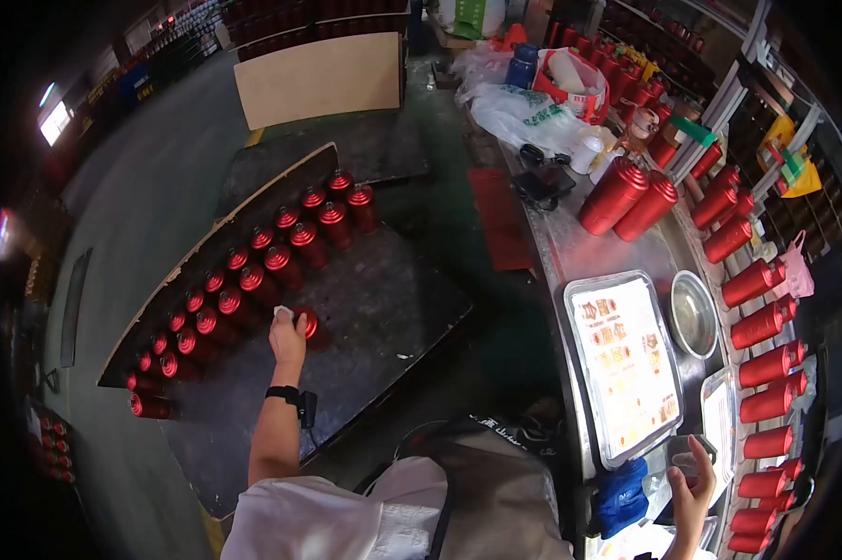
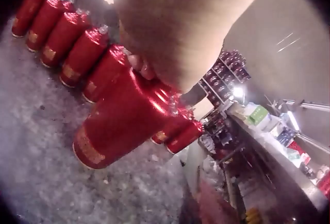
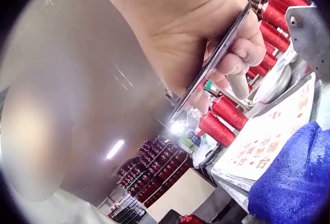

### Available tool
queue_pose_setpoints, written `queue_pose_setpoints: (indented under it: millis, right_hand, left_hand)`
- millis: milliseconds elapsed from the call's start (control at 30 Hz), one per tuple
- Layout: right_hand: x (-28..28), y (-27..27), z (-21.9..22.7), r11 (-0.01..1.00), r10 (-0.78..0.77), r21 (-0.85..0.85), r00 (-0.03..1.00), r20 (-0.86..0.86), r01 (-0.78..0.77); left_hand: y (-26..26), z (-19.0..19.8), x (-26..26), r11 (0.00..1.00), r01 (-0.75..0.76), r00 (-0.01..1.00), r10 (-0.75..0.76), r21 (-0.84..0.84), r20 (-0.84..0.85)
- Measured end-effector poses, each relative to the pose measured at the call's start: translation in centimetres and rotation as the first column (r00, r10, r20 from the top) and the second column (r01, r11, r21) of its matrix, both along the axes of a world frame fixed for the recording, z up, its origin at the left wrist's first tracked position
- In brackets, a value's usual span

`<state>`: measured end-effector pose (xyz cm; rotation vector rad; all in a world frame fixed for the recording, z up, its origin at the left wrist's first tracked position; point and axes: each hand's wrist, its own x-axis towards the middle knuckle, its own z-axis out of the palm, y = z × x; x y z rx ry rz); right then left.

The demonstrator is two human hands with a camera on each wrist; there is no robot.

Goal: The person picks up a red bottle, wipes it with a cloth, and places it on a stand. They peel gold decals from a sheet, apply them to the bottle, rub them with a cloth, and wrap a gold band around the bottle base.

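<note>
Red and glossy, the bottle (image 1: 310, 326) sits under the person's left hand (image 1: 287, 338), fingers curled over its neck and cap, at the near edge of a low grey platform (image 1: 383, 308). The left wrist view shows its base just off or barely meeting the speckled surface; which, I cannot tell. It lies just in front of two slanting rows of like red bottles (image 1: 253, 271) standing along the platform's far edge by a wooden board (image 1: 215, 243).

To do this well, I would judge the grip should stay high on the neck and the bottle come down upright, close to its neighbours without knocking them, since they stand packed and one tip could topple several.

Off to the other side, the right hand (image 1: 691, 485) pinches a flat metal piece (image 3: 216, 59) between thumb and curled fingers, above a blue cloth (image 1: 621, 495). Beside it a steel bench (image 1: 570, 243) carries a tray (image 1: 575, 294) of printed labels, a round metal bowl (image 1: 693, 313), two large red bottles (image 1: 626, 196) lying down, and plastic bags (image 1: 523, 112). More red bottles (image 1: 766, 369) lie in a row along the bench's right edge. Around all this is a dim workshop with a grey concrete floor (image 1: 150, 187) and shelves of bottles at the back.
</note>
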<state>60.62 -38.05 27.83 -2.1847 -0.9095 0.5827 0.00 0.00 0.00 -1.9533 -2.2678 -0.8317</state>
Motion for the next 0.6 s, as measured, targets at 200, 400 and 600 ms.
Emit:
queue_pose_setpoints:
  millis: [200,400,600]
  right_hand:
    - [2.5,-1.3,-1.5,0.991,0.048,0.126,0.999,0.026,-0.051]
    - [3.1,-2.3,-0.1,0.977,0.215,-0.015,0.977,0.011,-0.215]
    - [5.1,-1.4,-0.5,0.926,0.369,0.110,0.927,-0.070,-0.361]
  left_hand:
    - [-3.7,-4.2,2.3,0.984,-0.151,0.987,0.156,-0.098,0.045]
    - [-7.6,-5.7,4.0,0.963,-0.213,0.972,0.227,-0.167,0.066]
    - [-8.5,-6.4,3.4,0.946,-0.223,0.947,0.267,-0.236,0.176]
